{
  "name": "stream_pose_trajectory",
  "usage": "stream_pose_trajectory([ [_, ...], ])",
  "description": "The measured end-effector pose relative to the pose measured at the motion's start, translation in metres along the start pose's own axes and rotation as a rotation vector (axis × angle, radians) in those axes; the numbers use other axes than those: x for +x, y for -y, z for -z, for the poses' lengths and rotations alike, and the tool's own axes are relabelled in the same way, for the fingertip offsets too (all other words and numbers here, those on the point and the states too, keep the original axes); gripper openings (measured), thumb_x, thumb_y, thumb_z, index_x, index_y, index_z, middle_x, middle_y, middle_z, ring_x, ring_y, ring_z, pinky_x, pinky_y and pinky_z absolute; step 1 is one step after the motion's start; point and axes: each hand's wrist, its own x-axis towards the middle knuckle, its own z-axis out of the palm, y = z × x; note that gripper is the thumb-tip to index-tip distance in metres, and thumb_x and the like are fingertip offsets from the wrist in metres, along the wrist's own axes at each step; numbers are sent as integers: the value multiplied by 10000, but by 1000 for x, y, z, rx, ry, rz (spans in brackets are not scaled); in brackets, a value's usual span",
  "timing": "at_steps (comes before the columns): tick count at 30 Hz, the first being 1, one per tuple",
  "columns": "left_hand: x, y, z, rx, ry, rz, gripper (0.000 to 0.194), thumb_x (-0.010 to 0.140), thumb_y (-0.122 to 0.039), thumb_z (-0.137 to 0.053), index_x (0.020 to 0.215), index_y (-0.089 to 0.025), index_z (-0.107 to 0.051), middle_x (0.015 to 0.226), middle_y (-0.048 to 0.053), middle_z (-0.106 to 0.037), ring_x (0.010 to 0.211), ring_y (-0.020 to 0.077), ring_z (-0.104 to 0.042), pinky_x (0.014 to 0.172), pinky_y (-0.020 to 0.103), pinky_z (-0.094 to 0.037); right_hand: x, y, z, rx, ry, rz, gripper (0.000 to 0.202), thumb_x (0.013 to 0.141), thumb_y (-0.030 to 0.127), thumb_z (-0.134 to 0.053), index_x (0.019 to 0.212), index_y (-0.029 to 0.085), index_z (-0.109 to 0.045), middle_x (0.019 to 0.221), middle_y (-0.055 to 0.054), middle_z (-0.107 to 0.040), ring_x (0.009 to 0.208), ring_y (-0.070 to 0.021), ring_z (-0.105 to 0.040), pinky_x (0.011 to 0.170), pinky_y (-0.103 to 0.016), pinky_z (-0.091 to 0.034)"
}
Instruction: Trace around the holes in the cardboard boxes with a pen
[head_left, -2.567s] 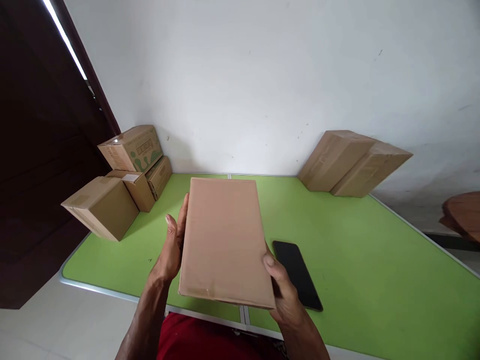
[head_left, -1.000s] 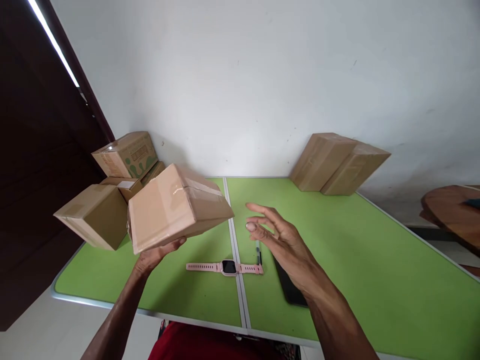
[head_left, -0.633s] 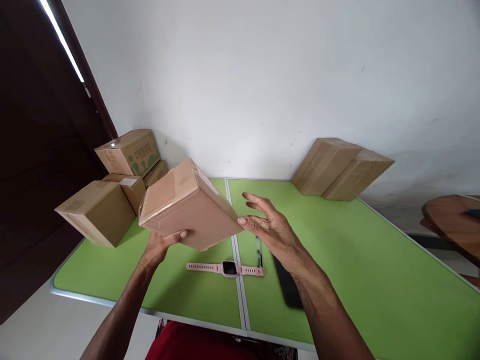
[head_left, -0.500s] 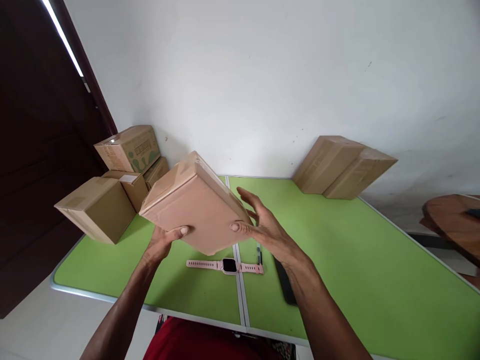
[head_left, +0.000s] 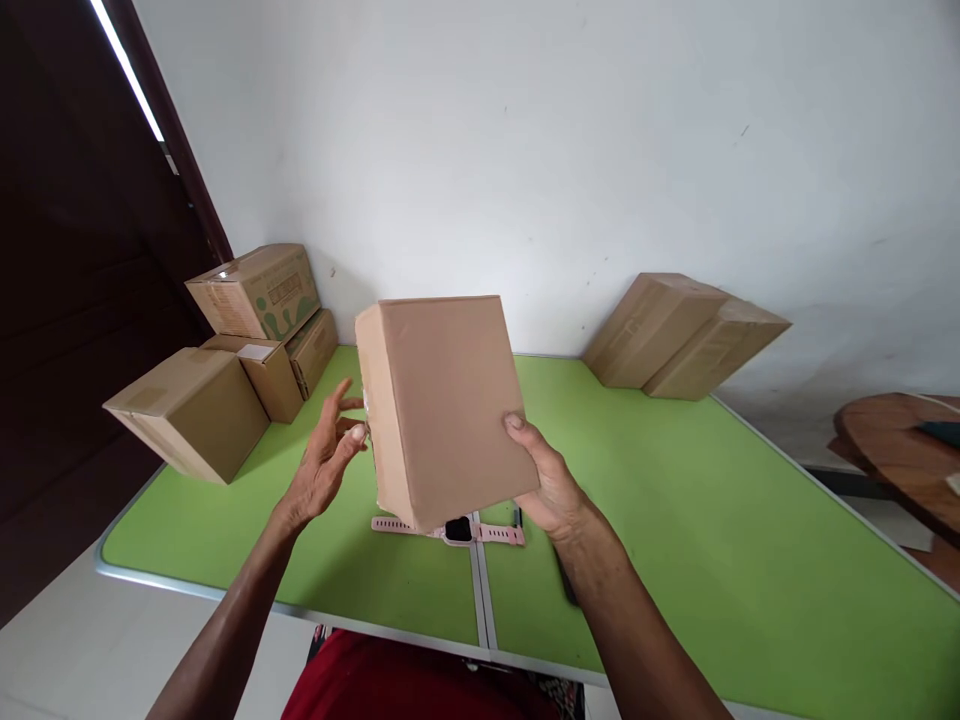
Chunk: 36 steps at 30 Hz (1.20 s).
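A brown cardboard box (head_left: 457, 400) is held up above the table, its broad plain side facing me. My right hand (head_left: 551, 480) grips its lower right edge, thumb on the front face and the other fingers hidden behind. Just off the box's left side is my left hand (head_left: 326, 455), fingers apart and curved, the thumb close to the taped edge. Below the box lies a pink smartwatch (head_left: 459, 530), partly covered by it, with its strap stretched out flat. A dark flat object (head_left: 566, 580) shows beside my right forearm, mostly hidden.
Several cardboard boxes (head_left: 191, 410) are stacked at the table's left end, near a dark door (head_left: 90, 280). Two more boxes (head_left: 675, 335) lean against the wall at the back right. The green table (head_left: 712, 550) has a metal-edged seam. A wooden round top (head_left: 900, 440) stands beyond its right edge.
The box has turned from a tilted position to nearly upright, its broad face now towards me. My left hand has let go of it and moved to its left side.
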Motion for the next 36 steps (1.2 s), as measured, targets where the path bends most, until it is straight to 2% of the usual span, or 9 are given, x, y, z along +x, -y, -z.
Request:
stream_pose_trajectory([
  [2, 2, 2, 2, 266, -129, -175, 867, 1077, -578, -607, 1776, -310, -168, 1602, 223, -524, 1175, 286, -707, 922, 471, -641, 1, 2, 1, 33, -30, 15, 705, 723, 758, -913, 1218, 272, -785, 1208, -81, -844, 1133, -340, -769, 828, -416, -647],
  [5, 11, 4, 6, 671, -261, -522, 1080, 1016, -408, -750, 1797, -292, -13, 1717, 299, -381, 1442, 410, -584, 1047, 575, -589, 2, 8, 0, 38, -18, 12, 683, 715, 733, -937, 1200, 269, -807, 1198, -78, -848, 1126, -326, -774, 831, -391, -655],
  [8, 22, -5, 8, 914, -281, -829, 1196, 932, -266, -831, 1801, -280, -10, 1828, 306, -179, 1686, 488, -263, 1249, 695, -386, 3, 12, -1, 0, 86, -49, 599, 795, 703, -909, 1205, 273, -830, 1186, -71, -849, 1075, -294, -786, 816, -365, -675],
  [11, 30, -17, 9, 949, -235, -970, 1122, 923, -185, -785, 1799, -257, -87, 1826, 275, -254, 1718, 410, -244, 1327, 640, -293, 2, 14, 0, -32, 141, -86, 536, 879, 711, -844, 1233, 309, -832, 1203, -47, -845, 1089, -262, -791, 830, -328, -686],
  [15, 31, -22, 10, 912, -216, -1006, 923, 942, -129, -673, 1756, -189, -241, 1676, 244, -539, 1719, 314, -277, 1363, 557, -261, -2, 19, 2, -97, 155, -59, 639, 894, 838, -730, 1318, 364, -790, 1200, -26, -841, 1001, -232, -795, 767, -298, -691],
  [19, 24, -13, 16, 879, -256, -975, 776, 959, -178, -660, 1663, -278, -347, 1563, 180, -644, 1604, 330, -487, 1320, 585, -333, -7, 29, 2, -233, 221, -111, 858, 816, 1005, -592, 1181, 260, -810, 883, -64, -814, 662, -203, -700, 499, -282, -603],
  [26, 15, 1, 33, 834, -311, -920, 795, 957, -479, -707, 1639, -245, -371, 1446, 207, -606, 1400, 382, -589, 1243, 626, -408, -12, 37, -16, -299, 226, -18, 751, 819, 982, -625, 932, 251, -756, 727, 5, -626, 607, -143, -534, 442, -211, -458],
  [32, 13, 3, 35, 680, -287, -832, 904, 892, -715, -748, 1614, -320, -375, 1507, 176, -573, 1422, 406, -580, 1255, 655, -397, -14, 31, -25, -389, 246, 59, 748, 898, 961, -537, 1030, 264, -774, 758, -4, -599, 676, -181, -532, 516, -270, -488],
  [36, 9, -1, 27, 511, -328, -805, 758, 995, -719, -611, 1605, -300, -444, 1474, 163, -588, 1404, 385, -586, 1230, 620, -435, -18, 33, -23, -375, 207, 123, 755, 938, 951, -473, 1065, 282, -799, 783, -18, -642, 666, -194, -543, 600, -331, -548],
])
